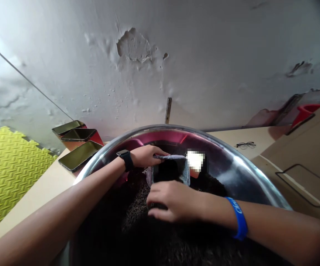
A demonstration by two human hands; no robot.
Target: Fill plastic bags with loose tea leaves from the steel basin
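Observation:
A large shiny metal basin [248, 166] holds a heap of dark, dry shreds [137, 210] that look like loose tea leaves. Inside it stands a greyish bag [186, 173] with its mouth open towards me and a dark interior. My left hand [148, 155], a black watch on its wrist, pinches the far rim of this bag. Just in front of the bag's near side is my right hand [173, 201], with a blue wristband. Its fingers are curled, but a gap shows between thumb and fingers, with nothing visible in it.
Several open reddish tins [79, 157] stand on the table left of the basin, beside a yellow foam mat [13, 173]. A bright blurred object [195, 173] lies in the basin. Glasses [245, 145], a red container [305, 114] and a cardboard box [312, 147] are at the right.

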